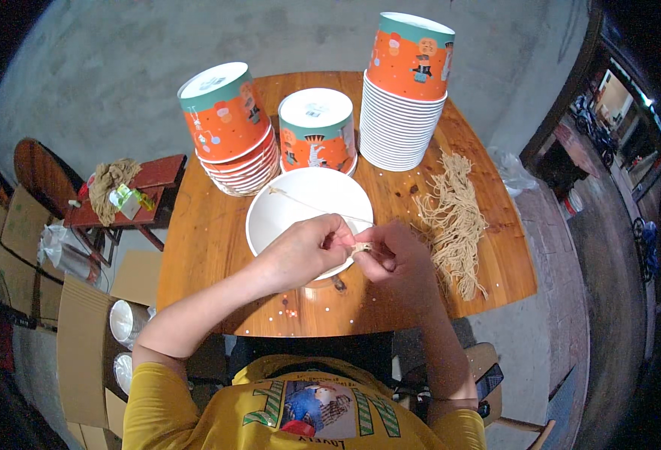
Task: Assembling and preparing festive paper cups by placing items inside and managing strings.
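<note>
At mid-frame, the left hand [306,247] and right hand [403,256] both pinch a small beige fibrous piece [361,248], seemingly unfinished; loose tan cords [454,225] lie heaped centre-right.

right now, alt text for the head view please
Left hand and right hand hold a small tan piece over a white bowl on a wooden table. Upturned orange-and-green tubs stand behind; tan strands lie at right.
</note>
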Available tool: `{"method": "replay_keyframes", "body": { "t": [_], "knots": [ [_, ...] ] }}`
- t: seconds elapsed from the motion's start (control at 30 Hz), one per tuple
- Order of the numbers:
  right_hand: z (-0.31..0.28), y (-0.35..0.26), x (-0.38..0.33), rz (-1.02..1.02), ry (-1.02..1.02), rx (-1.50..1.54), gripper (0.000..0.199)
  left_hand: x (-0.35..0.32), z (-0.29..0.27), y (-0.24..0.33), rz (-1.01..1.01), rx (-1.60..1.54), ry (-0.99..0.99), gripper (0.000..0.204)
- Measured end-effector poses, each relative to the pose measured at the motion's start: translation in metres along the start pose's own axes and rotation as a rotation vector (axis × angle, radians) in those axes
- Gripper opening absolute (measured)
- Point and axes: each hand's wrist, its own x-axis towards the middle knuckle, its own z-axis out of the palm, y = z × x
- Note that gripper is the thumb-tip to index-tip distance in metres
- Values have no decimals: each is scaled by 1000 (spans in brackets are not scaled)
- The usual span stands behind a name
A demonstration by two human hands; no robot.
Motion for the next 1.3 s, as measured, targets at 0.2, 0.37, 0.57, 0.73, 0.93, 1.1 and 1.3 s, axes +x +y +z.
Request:
{"method": "replay_keyframes", "body": {
  "t": [0.2, 0.37, 0.57, 0.73, 0.93, 1.1, 1.3],
  "knots": [
    [2, 2, 1, -137, 72, -21, 16, 0, 0, -1, -24, -81, -12, 20],
    [2, -4, 1, -160, 78, -127, 15, 2, 3, -9, -29, -155, -27, 21],
    [4, -4, 1, -235, 144, -260, 12, -1, 1, 2, -11, -108, 19, 15],
    [-2, 0, -3, -209, 93, -323, 19, -4, 0, 1, -21, -103, 17, 13],
    [-5, -4, -5, -202, 93, -299, 21, -2, -2, 2, -2, -40, 68, 12],
    [-2, -1, -5, -297, 106, -324, 16, -3, -1, 2, 15, -42, 76, 12],
    [1, 0, -13, -184, 71, -266, 15, -6, 2, 4, 214, 165, 255, 15]
  ]
}}
